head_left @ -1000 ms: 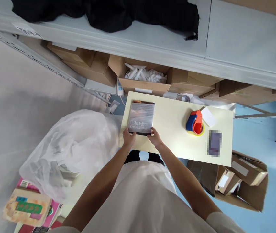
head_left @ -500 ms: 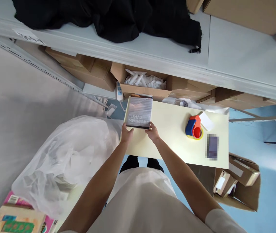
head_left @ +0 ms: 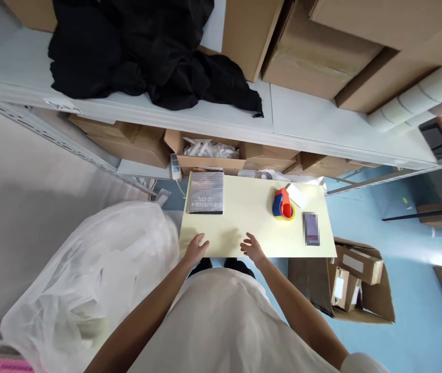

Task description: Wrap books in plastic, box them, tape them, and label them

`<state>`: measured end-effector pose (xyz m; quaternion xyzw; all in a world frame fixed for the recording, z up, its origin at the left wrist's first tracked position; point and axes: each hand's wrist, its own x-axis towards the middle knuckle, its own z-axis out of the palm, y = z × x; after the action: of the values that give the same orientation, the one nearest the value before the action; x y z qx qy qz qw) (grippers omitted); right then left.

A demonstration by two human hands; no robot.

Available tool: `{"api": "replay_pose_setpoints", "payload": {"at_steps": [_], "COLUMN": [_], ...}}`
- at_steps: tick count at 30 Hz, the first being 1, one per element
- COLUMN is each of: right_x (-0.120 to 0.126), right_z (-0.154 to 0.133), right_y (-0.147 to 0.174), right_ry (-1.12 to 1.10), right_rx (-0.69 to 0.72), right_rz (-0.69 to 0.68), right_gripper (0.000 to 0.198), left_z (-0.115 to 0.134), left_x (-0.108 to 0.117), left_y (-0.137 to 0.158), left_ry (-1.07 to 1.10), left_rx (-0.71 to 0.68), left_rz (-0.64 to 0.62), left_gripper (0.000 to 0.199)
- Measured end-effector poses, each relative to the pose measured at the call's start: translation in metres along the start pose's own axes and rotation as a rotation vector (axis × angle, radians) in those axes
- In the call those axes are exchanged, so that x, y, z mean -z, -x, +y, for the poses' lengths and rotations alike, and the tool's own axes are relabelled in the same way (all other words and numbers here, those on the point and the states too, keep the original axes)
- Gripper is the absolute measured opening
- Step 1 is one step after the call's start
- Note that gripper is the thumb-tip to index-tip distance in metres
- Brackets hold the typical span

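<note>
A stack of books, the top one grey with pale lettering, lies at the far left of the cream table. My left hand hovers over the table's near edge, below the books, its fingers apart and nothing in it. Off to its right, my right hand is also open and empty, fingers slightly curled. Neither touches the books. On the table's right side sit a red and blue tape dispenser, a small white box and a blurred-out dark rectangular item.
Behind the table runs a grey shelf with cardboard boxes and black cloth. An open carton holds white pieces. A large translucent plastic bag bulges at left. An open carton with smaller boxes stands on the floor at right.
Both hands have let go of the books and drawn back toward my body, fingers opening. The books stay at the table's far left. My view has tilted up and shifted right.
</note>
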<state>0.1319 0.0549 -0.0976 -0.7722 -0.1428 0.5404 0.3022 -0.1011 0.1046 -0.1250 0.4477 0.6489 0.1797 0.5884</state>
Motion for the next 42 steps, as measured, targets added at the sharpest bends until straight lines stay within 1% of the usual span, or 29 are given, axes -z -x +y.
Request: {"api": "replay_pose_setpoints", "payload": {"at_steps": [3,5,8,11,13,15,19,21,23,25,27,29,31,35,37,39,42], "right_x": [0.021,0.028,0.029,0.024,0.022,0.019,0.007,-0.005,-0.020,-0.038,-0.058,-0.080,-0.100,-0.132,-0.147,-0.161,-0.180], "right_z": [0.002,0.000,-0.006,-0.011,-0.014,-0.016,-0.018,-0.014,-0.003,0.014,0.036,0.061,0.089,0.154,0.191,0.229,0.284], "right_y": [0.010,0.013,0.012,0.006,0.001,-0.003,0.001,0.014,0.034,0.059,0.088,0.122,0.157,0.223,0.253,0.280,0.319], "right_ry": [-0.072,-0.080,-0.042,0.034,0.104,0.194,0.366,0.424,0.479,0.537,0.606,0.694,0.786,0.943,1.001,1.056,1.133], "right_rx": [0.025,0.049,0.085,0.134,0.167,0.206,0.348,0.411,0.461,0.501,0.522,0.532,0.542,0.544,0.532,0.512,0.494], "right_rz": [0.001,-0.022,-0.110,-0.270,-0.401,-0.501,-0.620,-0.714,-0.839,-0.988,-1.148,-1.298,-1.418,-1.564,-1.596,-1.584,-1.531], "right_gripper": [0.059,0.056,0.052,0.049,0.046,0.042,0.035,0.033,0.034,0.036,0.037,0.036,0.033,0.028,0.026,0.024,0.022], "left_z": [-0.001,0.001,0.008,0.011,0.006,-0.006,-0.035,-0.046,-0.052,-0.060,-0.073,-0.096,-0.129,-0.211,-0.255,-0.295,-0.342], "left_x": [0.000,-0.002,-0.007,-0.019,-0.033,-0.050,-0.078,-0.085,-0.087,-0.084,-0.078,-0.073,-0.073,-0.085,-0.090,-0.091,-0.082], "left_y": [0.012,0.017,0.028,0.051,0.074,0.103,0.171,0.203,0.232,0.259,0.288,0.322,0.361,0.445,0.486,0.523,0.567], "left_ry": [0.011,0.029,0.073,0.116,0.165,0.225,0.299,0.329,0.357,0.380,0.399,0.424,0.461,0.568,0.594,0.593,0.557], "left_rx": [0.007,0.001,-0.018,-0.049,-0.051,-0.017,0.104,0.144,0.153,0.146,0.145,0.154,0.179,0.301,0.398,0.493,0.584], "left_rz": [-0.072,-0.062,0.020,0.135,0.212,0.286,0.395,0.458,0.557,0.682,0.807,0.926,1.053,1.305,1.404,1.470,1.483], "left_gripper": [0.039,0.041,0.045,0.045,0.044,0.044,0.046,0.045,0.044,0.043,0.044,0.046,0.046,0.046,0.042,0.038,0.035]}}
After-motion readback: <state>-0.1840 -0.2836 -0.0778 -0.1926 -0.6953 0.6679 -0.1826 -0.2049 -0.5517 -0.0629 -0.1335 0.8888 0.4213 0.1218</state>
